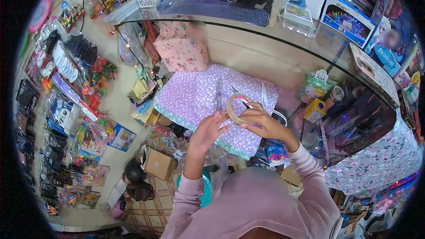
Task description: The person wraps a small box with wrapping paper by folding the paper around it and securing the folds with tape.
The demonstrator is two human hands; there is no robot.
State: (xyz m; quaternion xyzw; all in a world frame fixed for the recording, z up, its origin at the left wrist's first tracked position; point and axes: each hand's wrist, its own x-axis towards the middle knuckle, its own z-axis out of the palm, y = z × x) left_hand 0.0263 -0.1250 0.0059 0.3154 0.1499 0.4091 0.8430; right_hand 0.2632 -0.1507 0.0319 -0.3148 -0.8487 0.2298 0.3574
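Tape (229, 109) in a wide roll is up in the hands, over the near middle part of the bench (290, 100), whose lilac floral covering (190, 89) runs out to a teal border along the near edge. The right hand (260, 122) pinches the ring at its right and near side, thumb low and fingers bent over the rim; a dark, slim thing shows by the fingers within the ring, too small to name surely. The left hand (207, 133) is spread, fingers loosely fanned, its tips just beside the left rim; whether they touch it I cannot tell. Past the ring, toward the far edge, lies a small metal tool (234, 90), likely scissors, and to its right a narrow white strip (264, 94) lies on the covering. A pink floral bag (182, 52) stands at the far left corner, and a yellow box (315, 109) sits well to the right. I would judge the step in hand as handling the roll, maybe feeling for its loose end, though no free length shows. Drawing tape from here would call for a steady right-hand grip and the left thumb and fingertip closed on that end, clear of the tool.
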